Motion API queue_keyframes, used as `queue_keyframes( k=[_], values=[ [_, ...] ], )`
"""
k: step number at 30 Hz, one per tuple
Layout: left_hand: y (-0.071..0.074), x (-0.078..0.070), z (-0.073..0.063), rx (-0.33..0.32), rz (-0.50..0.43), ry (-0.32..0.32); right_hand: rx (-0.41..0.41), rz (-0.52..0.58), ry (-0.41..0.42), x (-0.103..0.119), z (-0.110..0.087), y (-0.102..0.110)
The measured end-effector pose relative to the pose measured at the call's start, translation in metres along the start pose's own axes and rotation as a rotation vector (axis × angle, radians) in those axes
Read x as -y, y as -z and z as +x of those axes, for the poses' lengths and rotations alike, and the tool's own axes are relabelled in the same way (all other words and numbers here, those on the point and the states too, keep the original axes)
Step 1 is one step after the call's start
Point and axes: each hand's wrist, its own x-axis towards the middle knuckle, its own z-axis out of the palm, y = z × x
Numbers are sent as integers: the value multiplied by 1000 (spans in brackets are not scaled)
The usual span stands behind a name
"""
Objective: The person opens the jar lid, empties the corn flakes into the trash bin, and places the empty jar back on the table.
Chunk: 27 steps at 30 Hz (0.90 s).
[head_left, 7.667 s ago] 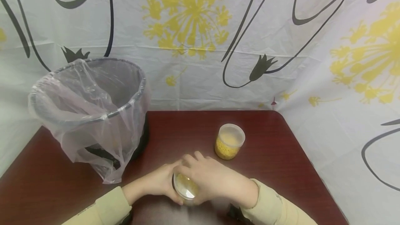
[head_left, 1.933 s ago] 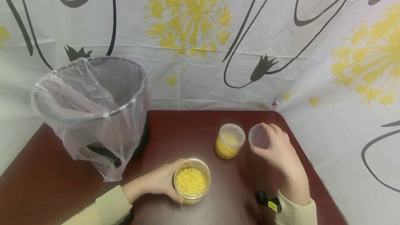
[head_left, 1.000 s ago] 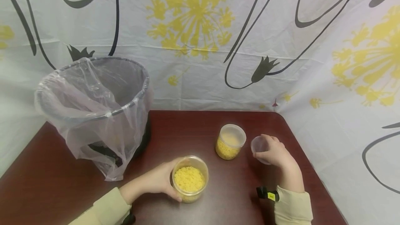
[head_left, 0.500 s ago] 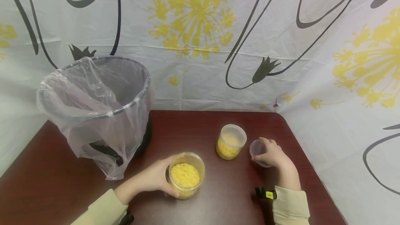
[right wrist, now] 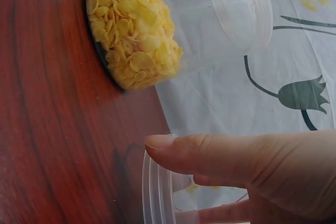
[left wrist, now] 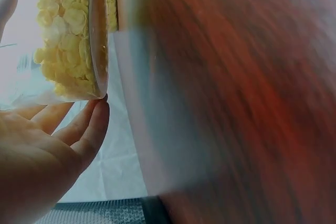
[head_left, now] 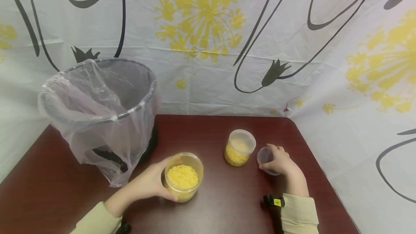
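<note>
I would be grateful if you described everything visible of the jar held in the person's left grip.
The jar is a round, clear container, apparently plastic, with a wide, open top. Yellow flakes fill it partway and show through its wall. It looks roughly upright and raised off the dark red table. The left grip holds it around the side; in the left wrist view, fingertips reach its base edge.
</note>
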Motion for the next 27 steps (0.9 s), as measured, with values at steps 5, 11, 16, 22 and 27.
queue_keyframes(
  k=[5, 11, 16, 22, 27],
  values=[
    [8, -1, -7, -42, 48, 8, 12, 3, -11, 1, 3, -2],
    [13, -5, -12, -75, 68, -2, 16, -13, -24, 1, 3, -5],
    [17, -12, -14, -83, 79, -13, 12, -23, -34, 2, 3, -6],
    [23, -21, -16, -97, 122, -13, 12, -36, -42, 3, 3, -5],
    [29, -27, -19, -119, 145, -27, 5, -43, -51, 2, 3, -6]
  ],
)
